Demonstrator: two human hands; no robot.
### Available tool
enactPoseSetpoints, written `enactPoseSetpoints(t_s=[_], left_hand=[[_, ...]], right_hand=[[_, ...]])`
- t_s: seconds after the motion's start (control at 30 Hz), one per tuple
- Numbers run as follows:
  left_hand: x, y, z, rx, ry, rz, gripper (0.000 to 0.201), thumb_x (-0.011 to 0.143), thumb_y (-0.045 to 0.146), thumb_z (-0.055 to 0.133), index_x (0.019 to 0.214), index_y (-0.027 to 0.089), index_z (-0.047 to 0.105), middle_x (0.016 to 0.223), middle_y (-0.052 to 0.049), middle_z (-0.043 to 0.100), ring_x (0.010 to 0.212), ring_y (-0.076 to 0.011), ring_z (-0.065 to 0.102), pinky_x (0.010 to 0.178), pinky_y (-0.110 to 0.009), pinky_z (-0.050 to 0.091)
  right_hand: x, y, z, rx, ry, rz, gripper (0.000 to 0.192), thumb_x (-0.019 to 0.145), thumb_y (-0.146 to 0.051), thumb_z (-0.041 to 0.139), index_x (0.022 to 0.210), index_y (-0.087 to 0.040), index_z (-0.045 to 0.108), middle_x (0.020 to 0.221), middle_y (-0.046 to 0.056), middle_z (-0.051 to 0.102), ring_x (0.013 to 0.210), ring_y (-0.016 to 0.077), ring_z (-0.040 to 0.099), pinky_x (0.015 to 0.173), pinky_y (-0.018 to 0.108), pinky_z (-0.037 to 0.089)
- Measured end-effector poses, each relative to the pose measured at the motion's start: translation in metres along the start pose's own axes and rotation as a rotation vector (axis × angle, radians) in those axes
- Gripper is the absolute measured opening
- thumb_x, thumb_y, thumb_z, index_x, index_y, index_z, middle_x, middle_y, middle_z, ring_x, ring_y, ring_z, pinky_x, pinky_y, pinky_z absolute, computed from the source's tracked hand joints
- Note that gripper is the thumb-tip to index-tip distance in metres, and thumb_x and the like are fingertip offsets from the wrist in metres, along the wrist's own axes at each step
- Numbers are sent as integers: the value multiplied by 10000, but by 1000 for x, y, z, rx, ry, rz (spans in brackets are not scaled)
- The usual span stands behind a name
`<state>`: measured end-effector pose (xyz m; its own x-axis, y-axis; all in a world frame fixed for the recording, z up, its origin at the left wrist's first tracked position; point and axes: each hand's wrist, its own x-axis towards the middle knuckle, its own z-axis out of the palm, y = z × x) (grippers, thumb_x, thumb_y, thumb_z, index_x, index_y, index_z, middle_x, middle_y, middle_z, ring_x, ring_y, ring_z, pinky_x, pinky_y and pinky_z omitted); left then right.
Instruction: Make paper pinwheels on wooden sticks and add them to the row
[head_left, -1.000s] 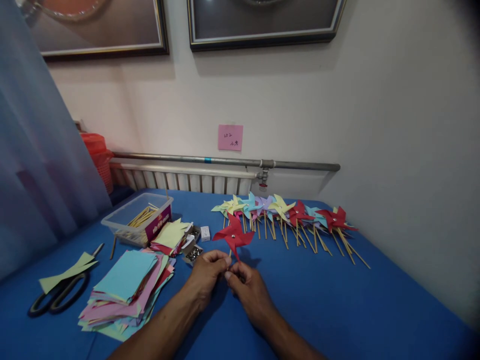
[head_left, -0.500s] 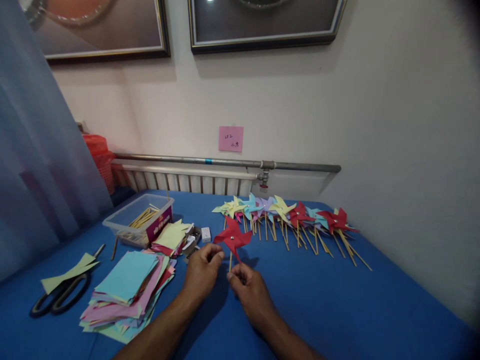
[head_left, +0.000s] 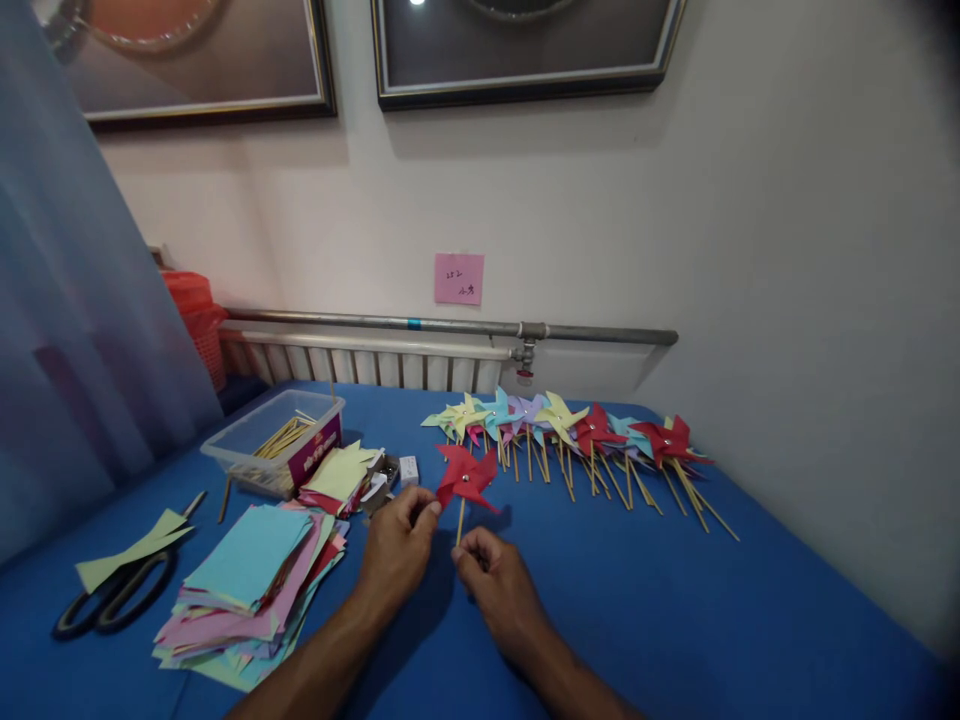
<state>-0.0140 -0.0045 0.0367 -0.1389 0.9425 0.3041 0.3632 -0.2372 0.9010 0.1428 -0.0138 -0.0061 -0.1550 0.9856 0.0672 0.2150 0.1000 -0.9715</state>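
Red pinwheel (head_left: pixel 466 477) upright in the right hand's (head_left: pixel 499 580) pinch

The pinwheel stands above the blue cloth (head_left: pixel 600 620), its wooden stick (head_left: pixel 461 522) running down into the right hand, whose thumb and forefinger pinch the lower end. The blades spread above those fingers. The left hand (head_left: pixel 401 545) is just left of the stick, its thumb and forefinger close together by the lower left blade; whether they touch it or each other, I cannot tell.

Beyond the left hand sits an open small box (head_left: pixel 386 472) holding dark, shiny pieces too small to tell, with a white box (head_left: pixel 407 470) just to its right. Farther left, a clear plastic tub (head_left: pixel 232 435) with a purple label holds thin wooden sticks (head_left: pixel 283 437), lying in a loose bundle. Pale yellow and red paper pieces (head_left: pixel 341 475) lie beside the tub. Nearer is a stack of coloured paper (head_left: pixel 251 550), and at far left black-handled scissors (head_left: pixel 112 610) lie partly under a yellow-green strip (head_left: pixel 135 550). To the far right, finished-looking pinwheels (head_left: pixel 557 415) lie in a row.
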Motion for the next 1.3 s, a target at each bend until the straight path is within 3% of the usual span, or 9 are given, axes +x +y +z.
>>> enactPoseSetpoints(t_s=[0.2,0.53,0.67,0.9,1.0,1.1,1.2,1.3], left_hand=[[3,-1,-2,-40,96,-58,223,831,378,663,670,233,609,603,32,555,612,-171,499,609,-270,342],[1,3,-6,-59,-116,22,298,891,411,618,672,211,651,640,6,589,646,-171,512,644,-276,358],[-1,5,-5,-43,-127,98,279,873,372,639,653,206,680,660,-7,625,677,-180,556,667,-280,380],[8,-2,-11,-54,35,63,205,846,338,678,953,228,814,983,-66,773,898,-245,678,819,-334,495],[10,-4,-13,-83,106,76,182,859,355,668,847,230,799,1096,-94,760,1042,-277,683,897,-365,518],[9,-3,-13,-65,68,129,211,881,360,654,784,229,788,1231,-114,731,1214,-310,645,1034,-420,493],[5,-1,-11,-25,-42,159,200,888,348,660,920,243,827,1328,-121,706,1290,-330,621,1120,-474,452],[2,-1,-9,13,-75,170,235,889,348,678,1042,251,827,1384,-122,693,1318,-344,616,1144,-499,446]], right_hand=[[0,-1,-1,-12,14,19,201,868,-381,593,729,-242,550,582,-67,477,545,133,413,542,263,324],[1,0,-2,12,3,-12,211,885,-393,585,742,-243,542,578,-70,478,547,139,430,550,264,338],[0,-1,-2,15,9,-5,216,873,-385,599,726,-246,525,579,-69,475,553,138,423,551,262,332],[0,-2,-1,21,1,8,218,877,-405,599,736,-251,537,583,-73,465,542,137,411,547,266,324],[0,-1,-1,19,1,20,221,878,-409,601,737,-253,532,582,-77,454,541,137,405,543,268,321],[0,-4,-2,-1,13,6,223,882,-397,603,732,-250,526,582,-75,457,550,136,415,555,264,326],[-1,-6,-2,4,2,-24,227,892,-397,595,737,-247,525,587,-74,455,555,134,412,562,261,334],[-2,-4,-3,4,-7,-29,222,900,-402,592,753,-245,537,591,-70,467,553,137,409,555,261,333]])
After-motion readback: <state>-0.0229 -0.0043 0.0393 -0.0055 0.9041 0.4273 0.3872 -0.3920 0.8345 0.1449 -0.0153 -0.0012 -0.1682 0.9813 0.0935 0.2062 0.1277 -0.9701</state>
